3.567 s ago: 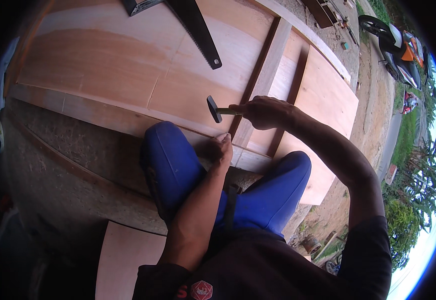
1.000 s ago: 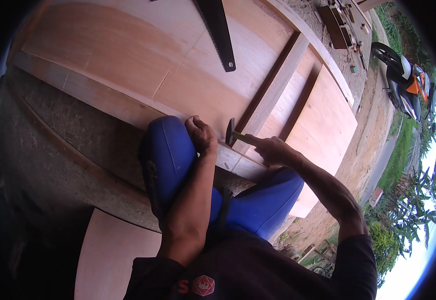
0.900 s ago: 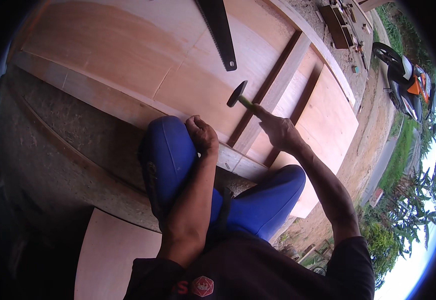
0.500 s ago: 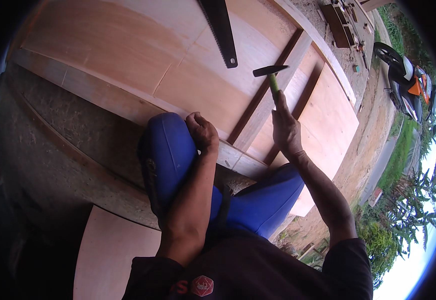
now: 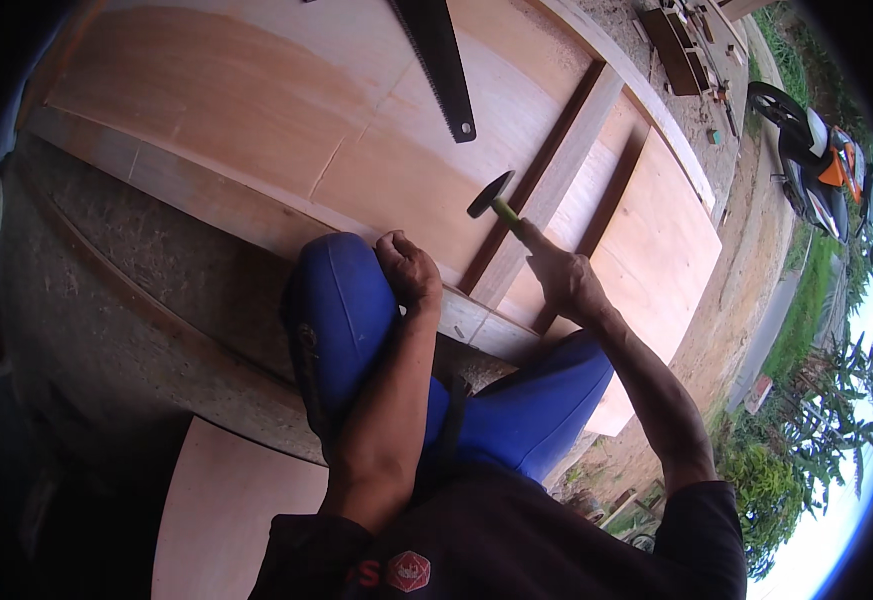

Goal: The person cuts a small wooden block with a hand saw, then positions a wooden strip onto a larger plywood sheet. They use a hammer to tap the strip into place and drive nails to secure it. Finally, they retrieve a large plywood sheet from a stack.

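My right hand (image 5: 568, 282) is wrapped round the green handle of a hammer (image 5: 492, 194), its dark head tilted over the wooden panel. Curled fingers close up my left hand (image 5: 412, 272), which rests at the panel's near edge beside my blue-clad knee. Whatever that hand may hold is hidden. The large panel (image 5: 256, 110) has a pale plywood face with a raised wooden edge frame. A crosspiece (image 5: 546, 205) spans it just beyond the hammer. On the plywood lies a handsaw (image 5: 438, 70) with a black blade, out of reach of both hands.
A curved plywood offcut (image 5: 226, 510) lies at the lower left. At the far right a wooden box (image 5: 676, 50) stands among scattered tools, near a parked motorcycle (image 5: 816, 165). Plants (image 5: 816, 420) grow beyond the dirt ground.
The hammer has swung left and down, turning its head toward my left hand. My right hand moved with it, while my left hand stays almost in place.
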